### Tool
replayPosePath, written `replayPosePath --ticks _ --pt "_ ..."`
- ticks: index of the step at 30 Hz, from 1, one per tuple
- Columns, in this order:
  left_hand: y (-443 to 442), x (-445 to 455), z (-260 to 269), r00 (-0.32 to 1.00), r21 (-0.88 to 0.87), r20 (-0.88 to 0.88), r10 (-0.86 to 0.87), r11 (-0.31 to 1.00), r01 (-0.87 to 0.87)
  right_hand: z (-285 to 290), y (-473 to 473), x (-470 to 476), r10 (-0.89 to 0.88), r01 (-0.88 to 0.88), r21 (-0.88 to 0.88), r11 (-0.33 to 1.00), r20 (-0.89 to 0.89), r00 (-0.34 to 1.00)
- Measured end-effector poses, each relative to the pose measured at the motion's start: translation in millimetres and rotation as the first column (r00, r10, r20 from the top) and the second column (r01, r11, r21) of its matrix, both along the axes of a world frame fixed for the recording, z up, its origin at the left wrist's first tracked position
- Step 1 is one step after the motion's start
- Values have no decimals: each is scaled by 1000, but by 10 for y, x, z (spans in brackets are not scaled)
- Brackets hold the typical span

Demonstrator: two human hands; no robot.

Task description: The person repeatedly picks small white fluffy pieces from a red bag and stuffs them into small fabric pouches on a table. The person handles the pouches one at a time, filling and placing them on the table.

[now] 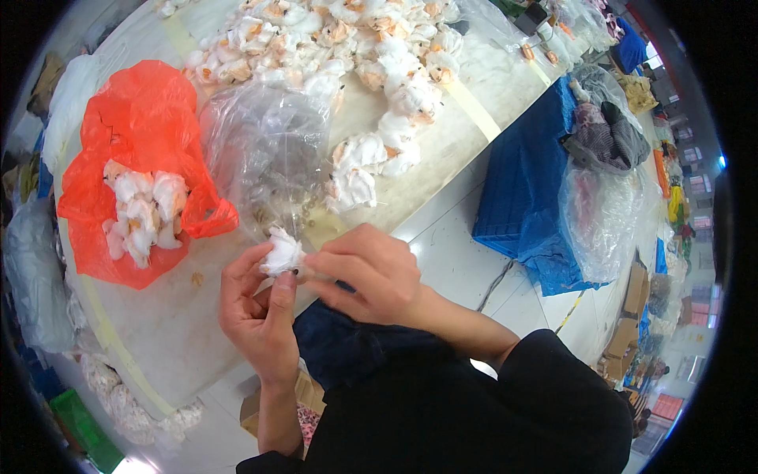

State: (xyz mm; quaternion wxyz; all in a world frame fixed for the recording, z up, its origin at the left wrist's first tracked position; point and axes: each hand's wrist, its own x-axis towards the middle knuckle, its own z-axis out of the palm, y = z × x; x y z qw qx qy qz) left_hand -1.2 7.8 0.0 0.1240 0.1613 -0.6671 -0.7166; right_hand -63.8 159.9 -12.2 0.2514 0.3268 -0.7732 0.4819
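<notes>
My left hand [260, 308] grips a small white fluffy piece [283, 253] between thumb and fingers, just over the table's near edge. A small dark bead-like spot shows on it beside my thumb. My right hand [370, 275] meets the piece from the right, its fingertips pinched together at its side; whether they hold anything is hard to make out. Right behind the piece lies a clear plastic bag [266, 142] with small round bits in its near end. A red plastic bag [139, 118] to the left bears several white and peach fluffy pieces [142, 207].
A large heap of white and peach fluffy pieces [331, 35] covers the table's [438, 160] far part, trailing towards me. Blue crates [515, 178] stand on the floor at right, topped with plastic bags and grey cloth [610, 136]. An open cardboard box [251, 409] sits below the table edge.
</notes>
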Motion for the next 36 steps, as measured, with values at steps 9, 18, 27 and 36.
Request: replayPosePath --ticks 9,18,27,36 --pt "-106 111 -31 994 -434 -92 -65 901 19 39 -41 -19 159 -170 110 979 102 982" --pt "-275 62 72 942 -589 47 -333 752 296 76 -8 28 284 -305 -19 952 428 858" --pt "-186 41 45 960 -602 23 -277 763 235 -59 -54 25 203 -215 22 976 245 948" --pt "-153 -15 -114 984 -669 -68 -166 739 79 3 4 -80 86 -114 219 969 135 987"
